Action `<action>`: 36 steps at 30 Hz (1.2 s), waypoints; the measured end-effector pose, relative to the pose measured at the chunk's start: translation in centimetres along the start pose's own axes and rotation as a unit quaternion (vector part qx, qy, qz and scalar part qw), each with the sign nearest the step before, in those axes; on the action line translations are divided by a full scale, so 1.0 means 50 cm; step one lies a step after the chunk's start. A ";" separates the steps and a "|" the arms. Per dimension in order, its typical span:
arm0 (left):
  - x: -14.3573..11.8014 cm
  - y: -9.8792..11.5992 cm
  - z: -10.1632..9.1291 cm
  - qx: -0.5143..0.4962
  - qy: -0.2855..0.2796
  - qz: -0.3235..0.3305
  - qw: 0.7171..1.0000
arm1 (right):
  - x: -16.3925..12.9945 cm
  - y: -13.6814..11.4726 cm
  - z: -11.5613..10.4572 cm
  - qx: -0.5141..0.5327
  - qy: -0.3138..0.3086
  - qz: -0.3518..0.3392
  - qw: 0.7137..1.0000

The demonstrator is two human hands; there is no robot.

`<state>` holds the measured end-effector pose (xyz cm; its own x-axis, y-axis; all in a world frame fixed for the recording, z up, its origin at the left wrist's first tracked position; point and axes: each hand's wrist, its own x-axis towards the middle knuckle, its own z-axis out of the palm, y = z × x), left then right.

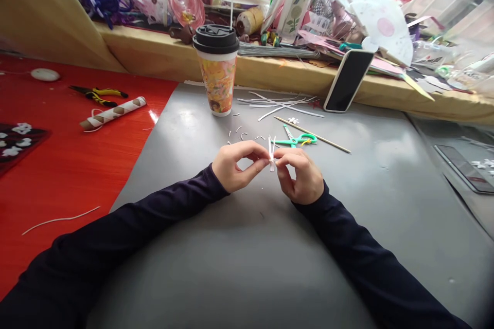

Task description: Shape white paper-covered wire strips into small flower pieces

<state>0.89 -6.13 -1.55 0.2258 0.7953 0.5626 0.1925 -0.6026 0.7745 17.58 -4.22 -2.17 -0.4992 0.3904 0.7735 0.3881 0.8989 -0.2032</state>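
Between my fingertips, over the middle of the grey mat, is a small bundle of white strips (pixel 271 150) with two ends sticking up. My left hand (pixel 240 166) pinches it from the left, thumb and forefinger together. From the right, my right hand (pixel 300 175) pinches the same bundle. How the strips are joined is too small to make out. Just behind my right hand lie green-handled scissors (pixel 294 140), partly hidden by the fingers. Short white offcuts (pixel 244 136) are scattered behind my left hand, and loose white strips (pixel 285 105) lie farther back.
A lidded paper cup (pixel 218 74) stands at the mat's back left. A phone (pixel 347 81) leans upright at the back; another flat phone (pixel 465 168) lies far right. A wooden stick (pixel 314 135) lies behind the scissors. Pliers (pixel 98 95) and a wrapped roll (pixel 113 114) rest on the red surface.
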 end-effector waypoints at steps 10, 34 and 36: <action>-0.002 -0.003 0.005 -0.023 0.015 -0.025 0.999 | -0.002 0.001 -0.001 0.013 -0.008 0.001 1.000; -0.003 0.005 0.001 -0.046 -0.024 -0.056 0.997 | 0.002 0.004 0.013 -0.018 -0.030 0.005 0.999; -0.002 0.007 -0.001 -0.062 -0.026 -0.060 0.996 | 0.003 0.002 0.014 -0.018 -0.030 0.006 0.999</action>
<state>0.90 -6.40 -1.31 0.2575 0.8543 0.4515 0.1029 -0.4889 0.8663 17.02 -3.94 -2.49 -0.5388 0.4141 0.7336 0.4223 0.8863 -0.1901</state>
